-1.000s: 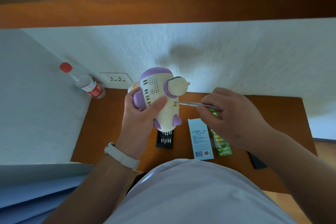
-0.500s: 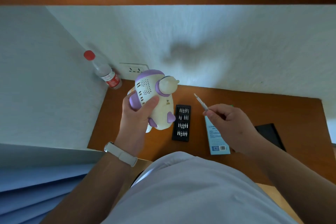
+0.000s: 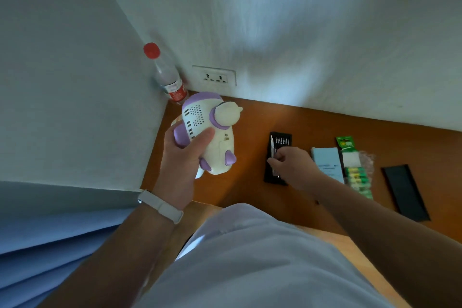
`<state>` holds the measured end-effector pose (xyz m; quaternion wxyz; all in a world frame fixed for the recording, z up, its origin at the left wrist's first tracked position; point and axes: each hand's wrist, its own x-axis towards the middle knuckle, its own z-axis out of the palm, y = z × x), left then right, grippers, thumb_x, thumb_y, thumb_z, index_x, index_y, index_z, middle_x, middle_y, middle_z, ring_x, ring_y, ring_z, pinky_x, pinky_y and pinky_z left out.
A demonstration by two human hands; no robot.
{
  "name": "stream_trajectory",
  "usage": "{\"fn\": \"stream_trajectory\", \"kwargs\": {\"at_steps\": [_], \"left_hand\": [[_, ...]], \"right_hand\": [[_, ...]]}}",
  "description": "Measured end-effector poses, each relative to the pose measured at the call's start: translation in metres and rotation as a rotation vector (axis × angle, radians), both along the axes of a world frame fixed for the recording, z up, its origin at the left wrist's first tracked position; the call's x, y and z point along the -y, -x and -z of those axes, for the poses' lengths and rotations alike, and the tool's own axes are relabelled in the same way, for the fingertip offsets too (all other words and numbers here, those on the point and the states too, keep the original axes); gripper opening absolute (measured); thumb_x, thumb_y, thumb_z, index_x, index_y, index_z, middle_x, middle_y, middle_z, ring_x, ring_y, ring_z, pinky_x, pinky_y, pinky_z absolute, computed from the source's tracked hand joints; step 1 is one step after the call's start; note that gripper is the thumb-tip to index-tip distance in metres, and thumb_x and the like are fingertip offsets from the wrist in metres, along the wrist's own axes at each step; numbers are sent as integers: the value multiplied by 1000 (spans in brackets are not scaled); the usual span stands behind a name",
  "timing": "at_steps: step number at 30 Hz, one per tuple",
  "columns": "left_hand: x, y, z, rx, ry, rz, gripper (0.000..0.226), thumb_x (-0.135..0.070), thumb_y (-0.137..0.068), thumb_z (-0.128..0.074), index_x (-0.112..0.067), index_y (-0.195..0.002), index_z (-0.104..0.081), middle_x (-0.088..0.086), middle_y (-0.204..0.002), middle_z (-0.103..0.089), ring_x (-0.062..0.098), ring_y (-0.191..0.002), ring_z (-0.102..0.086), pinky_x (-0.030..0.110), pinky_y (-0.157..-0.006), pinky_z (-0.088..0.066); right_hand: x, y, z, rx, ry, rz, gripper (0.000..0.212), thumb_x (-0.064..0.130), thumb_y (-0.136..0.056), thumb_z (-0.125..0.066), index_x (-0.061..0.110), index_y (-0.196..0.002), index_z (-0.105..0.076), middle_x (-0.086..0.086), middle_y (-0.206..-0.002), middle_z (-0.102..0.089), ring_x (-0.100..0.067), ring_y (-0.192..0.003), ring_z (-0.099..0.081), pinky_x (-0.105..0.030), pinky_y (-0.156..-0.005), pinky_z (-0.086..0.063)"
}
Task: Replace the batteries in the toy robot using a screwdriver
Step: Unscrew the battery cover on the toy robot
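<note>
Head view: the left hand, fingers curled, grips the white-and-purple plastic toy robot above the left end of the brown wooden table. The right hand pinches a slim silver screwdriver over the black bit tray.

Dim, bluish; blurred; wide-angle warp

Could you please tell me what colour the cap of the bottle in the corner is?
Red. The bottle cap shows best in the head view.
</note>
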<state>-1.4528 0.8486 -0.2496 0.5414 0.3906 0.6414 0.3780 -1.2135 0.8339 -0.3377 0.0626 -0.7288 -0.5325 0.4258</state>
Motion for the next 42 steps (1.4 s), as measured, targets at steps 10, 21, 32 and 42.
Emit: {"fn": "stream_trajectory", "kwargs": {"at_steps": [10,21,32,42], "left_hand": [[-4,49,5,36,-18,21,76,-40,-78,-81,-18,-141,-44,6,-132,-59,26,-120,-60,49,-95,-57],[-9,66,12,129,-61,87,78,-35,-70,-81,-12,-137,-48,8,-127,-63,22,-112,-65,37,-84,-60],[3,59,16,160,-90,78,75,-28,-76,-84,-15,-139,-46,3,-127,-65,20,-111,-67,31,-78,-61],[9,35,-3,220,-182,75,82,-39,-63,-84,-22,-134,-47,-9,-118,-69,9,-105,-70,25,-71,-60]], "right_hand": [[-29,44,60,260,104,-121,34,37,-98,-57,17,-70,-57,-2,-70,-64,-15,-63,-62,-26,-50,-47],[-37,58,67,367,115,-114,40,37,-101,-53,11,-71,-52,-3,-63,-53,-15,-55,-51,-26,-45,-35],[-1,59,17,317,-170,-93,25,39,-99,-49,26,-78,-47,6,-67,-57,-9,-55,-56,-23,-47,-41],[32,84,-99,-207,-558,91,20,31,-93,-60,45,-79,-58,28,-87,-63,5,-77,-60,-3,-59,-44]]}}
